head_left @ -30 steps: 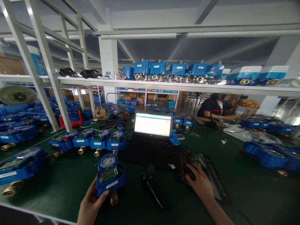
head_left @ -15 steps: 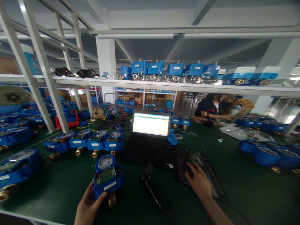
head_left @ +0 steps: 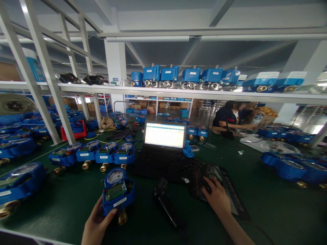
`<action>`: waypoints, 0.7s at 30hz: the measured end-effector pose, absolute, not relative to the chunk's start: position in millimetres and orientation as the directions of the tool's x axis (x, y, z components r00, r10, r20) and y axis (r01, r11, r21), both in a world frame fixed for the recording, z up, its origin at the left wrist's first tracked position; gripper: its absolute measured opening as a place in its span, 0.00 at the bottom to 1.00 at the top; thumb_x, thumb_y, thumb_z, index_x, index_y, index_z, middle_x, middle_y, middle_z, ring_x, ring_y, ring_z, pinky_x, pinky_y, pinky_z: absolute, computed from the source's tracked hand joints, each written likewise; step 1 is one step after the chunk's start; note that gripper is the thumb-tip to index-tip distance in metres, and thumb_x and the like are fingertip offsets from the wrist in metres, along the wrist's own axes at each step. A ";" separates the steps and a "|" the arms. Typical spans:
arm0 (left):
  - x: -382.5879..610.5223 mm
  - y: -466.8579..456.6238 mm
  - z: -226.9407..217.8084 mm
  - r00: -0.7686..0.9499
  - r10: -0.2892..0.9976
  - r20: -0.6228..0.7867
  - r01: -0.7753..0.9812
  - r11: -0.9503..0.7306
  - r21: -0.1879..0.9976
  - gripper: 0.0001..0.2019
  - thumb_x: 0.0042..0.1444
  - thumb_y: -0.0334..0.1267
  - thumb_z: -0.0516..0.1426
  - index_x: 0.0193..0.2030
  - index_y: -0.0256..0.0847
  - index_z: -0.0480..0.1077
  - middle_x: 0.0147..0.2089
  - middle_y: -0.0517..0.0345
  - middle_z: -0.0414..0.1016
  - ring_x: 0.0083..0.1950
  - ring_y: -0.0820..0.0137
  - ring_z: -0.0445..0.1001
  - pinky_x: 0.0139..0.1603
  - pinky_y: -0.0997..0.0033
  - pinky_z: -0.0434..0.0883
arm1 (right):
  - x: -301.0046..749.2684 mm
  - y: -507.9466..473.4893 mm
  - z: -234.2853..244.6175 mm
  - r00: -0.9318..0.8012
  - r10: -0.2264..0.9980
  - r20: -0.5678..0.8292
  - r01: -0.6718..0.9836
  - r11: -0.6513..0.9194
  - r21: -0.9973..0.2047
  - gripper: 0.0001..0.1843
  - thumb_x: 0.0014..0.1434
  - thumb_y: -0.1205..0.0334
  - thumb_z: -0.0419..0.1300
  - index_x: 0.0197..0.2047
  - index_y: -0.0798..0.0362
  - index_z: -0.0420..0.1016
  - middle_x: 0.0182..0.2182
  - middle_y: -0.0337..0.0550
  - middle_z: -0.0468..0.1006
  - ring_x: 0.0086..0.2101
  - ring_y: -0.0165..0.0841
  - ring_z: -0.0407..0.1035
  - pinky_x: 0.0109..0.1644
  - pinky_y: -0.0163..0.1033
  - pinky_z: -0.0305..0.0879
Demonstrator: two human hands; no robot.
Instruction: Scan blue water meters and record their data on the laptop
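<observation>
My left hand (head_left: 98,221) grips the lower left side of a blue water meter (head_left: 119,194), thumb on its front face. The meter has a round dial, an exposed green circuit board, a white label and a brass pipe end toward me. On a dark mouse pad (head_left: 228,190), my right hand (head_left: 218,197) is closed over a black computer mouse (head_left: 206,184). Between my hands a black barcode scanner (head_left: 166,204) lies on the green table. Behind it stands an open laptop (head_left: 165,136) with a lit screen, its text too small to read.
Several more blue meters (head_left: 104,154) line the table behind and left of my left hand; others (head_left: 288,166) lie at the right. A shelf (head_left: 178,90) carrying boxed meters crosses above the laptop. A crumpled blue glove (head_left: 188,149) lies beside it. A person (head_left: 231,117) sits across at the right.
</observation>
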State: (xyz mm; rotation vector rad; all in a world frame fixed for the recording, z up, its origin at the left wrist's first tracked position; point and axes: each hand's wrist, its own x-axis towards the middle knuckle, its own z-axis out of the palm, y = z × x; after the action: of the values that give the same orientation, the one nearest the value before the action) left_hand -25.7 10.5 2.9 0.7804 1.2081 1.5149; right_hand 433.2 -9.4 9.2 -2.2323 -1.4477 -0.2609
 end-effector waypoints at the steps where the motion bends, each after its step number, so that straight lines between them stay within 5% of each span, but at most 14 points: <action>1: -25.2 10.3 3.6 -0.286 0.954 -0.090 -0.303 -0.001 0.953 0.40 0.33 0.39 0.73 0.56 0.45 0.65 0.48 0.55 0.77 0.56 0.52 0.69 0.57 0.53 0.70 | 433.2 -9.5 9.3 0.426 0.813 0.396 0.900 -0.337 -0.276 0.27 0.58 0.50 0.46 0.58 0.48 0.67 0.56 0.48 0.64 0.49 0.44 0.64 0.43 0.46 0.69; 21: -23.8 5.8 13.2 -0.303 0.950 -0.073 -0.269 -0.012 0.963 0.39 0.33 0.38 0.72 0.55 0.44 0.66 0.51 0.54 0.76 0.57 0.51 0.69 0.55 0.55 0.72 | 433.2 -9.9 7.5 0.429 0.789 0.440 0.901 -0.343 -0.264 0.25 0.57 0.51 0.47 0.56 0.45 0.68 0.55 0.45 0.66 0.48 0.43 0.66 0.44 0.46 0.69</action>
State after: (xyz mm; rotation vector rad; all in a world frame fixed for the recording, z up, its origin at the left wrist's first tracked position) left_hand -23.8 5.8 13.2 0.8164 1.2358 1.5262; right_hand 433.2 -9.9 7.5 -2.2212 -1.4272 -0.3236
